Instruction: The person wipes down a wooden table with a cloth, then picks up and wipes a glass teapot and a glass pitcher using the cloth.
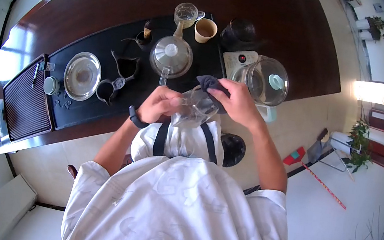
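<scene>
Over my lap, in front of the table's edge, a clear glass vessel (192,112) is held between my two hands. My left hand (159,106) has its fingers closed on the left side of the glass. With closed fingers, my right hand (237,102) grips a dark cloth (211,84) against the vessel's upper right rim. Just beyond my hands, a round metal-lidded pot (171,56) stands on the black tray (97,54).
Behind the pot are a glass mug (186,15) and a paper cup (205,30) of brown liquid. A large glass kettle (269,84) stands at the right by a white heater (233,61). Leftward lie a metal plate (82,76), dark holders (124,65) and a slatted tray (28,100).
</scene>
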`<control>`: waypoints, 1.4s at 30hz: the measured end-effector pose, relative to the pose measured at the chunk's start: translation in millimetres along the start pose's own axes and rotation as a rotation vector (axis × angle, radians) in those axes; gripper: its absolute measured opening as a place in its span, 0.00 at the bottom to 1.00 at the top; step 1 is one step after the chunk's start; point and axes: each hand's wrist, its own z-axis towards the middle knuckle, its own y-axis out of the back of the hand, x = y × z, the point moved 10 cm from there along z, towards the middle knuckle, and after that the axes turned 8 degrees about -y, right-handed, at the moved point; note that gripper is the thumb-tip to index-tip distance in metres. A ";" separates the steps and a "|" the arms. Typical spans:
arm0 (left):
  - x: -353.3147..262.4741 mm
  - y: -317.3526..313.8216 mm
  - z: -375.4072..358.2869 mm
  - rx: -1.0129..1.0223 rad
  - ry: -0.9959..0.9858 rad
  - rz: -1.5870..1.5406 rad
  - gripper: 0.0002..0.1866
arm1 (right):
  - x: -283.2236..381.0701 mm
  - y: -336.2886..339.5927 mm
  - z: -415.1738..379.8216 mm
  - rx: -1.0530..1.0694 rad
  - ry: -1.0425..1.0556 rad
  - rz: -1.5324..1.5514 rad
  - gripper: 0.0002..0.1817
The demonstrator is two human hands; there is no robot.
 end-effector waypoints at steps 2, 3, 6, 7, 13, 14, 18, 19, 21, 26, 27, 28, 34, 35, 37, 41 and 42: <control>2.6 10.4 -8.7 -0.055 -0.035 -0.202 0.25 | -28.1 2.2 -4.4 0.018 -0.140 0.299 0.14; -3.8 10.0 -8.9 -0.066 -0.033 -0.247 0.26 | -47.4 -1.3 -6.9 0.040 -0.279 0.602 0.15; -10.0 14.3 -12.6 -0.062 -0.048 -0.213 0.26 | -58.9 12.6 -11.9 -0.046 -0.255 0.973 0.21; -11.7 13.1 -12.0 -0.064 -0.047 -0.217 0.27 | -55.6 18.1 -11.1 -0.083 -0.214 1.001 0.22; -11.0 5.5 -1.3 -0.030 -0.067 -0.189 0.27 | 28.6 16.7 -7.2 -0.087 0.203 0.136 0.19; -12.2 1.1 1.7 -0.004 -0.052 -0.028 0.26 | 40.4 7.4 -1.9 -0.022 0.198 0.081 0.19; -12.5 -8.6 9.0 0.085 -0.022 0.213 0.25 | 39.3 -9.9 15.3 0.119 0.108 -0.088 0.17; -13.5 -10.6 9.7 0.100 -0.033 0.250 0.25 | 38.1 -10.3 16.3 0.115 0.107 -0.087 0.17; -12.2 -4.2 6.6 0.075 -0.056 0.237 0.25 | 35.6 -16.1 18.0 0.145 0.119 -0.162 0.17; -29.3 8.0 -8.4 -0.035 -0.186 0.108 0.29 | -17.0 0.4 20.2 0.045 -0.173 0.492 0.17; -34.1 12.7 -11.5 -0.083 -0.236 0.054 0.30 | -18.4 11.2 21.2 -0.029 -0.149 0.648 0.19; -37.3 14.4 -13.8 -0.088 -0.278 -0.020 0.29 | -21.0 18.1 20.1 -0.125 -0.126 0.777 0.23; -41.0 27.6 -10.7 -0.184 -0.359 0.126 0.28 | -15.3 39.3 3.9 -0.405 -0.065 0.852 0.17; -39.9 28.6 -9.2 -0.210 -0.349 0.178 0.28 | -16.0 40.4 4.0 -0.406 -0.065 0.854 0.17; -31.0 28.5 -8.4 -0.215 -0.345 0.179 0.28 | -6.9 56.1 -0.4 -0.522 -0.013 0.726 0.16; -13.3 33.3 -9.6 -0.264 -0.386 -0.112 0.26 | -3.4 70.4 -7.8 -0.730 0.039 0.460 0.15; -11.8 34.0 -9.0 -0.298 -0.391 -0.284 0.27 | -8.1 65.9 -6.5 -0.771 0.025 0.302 0.15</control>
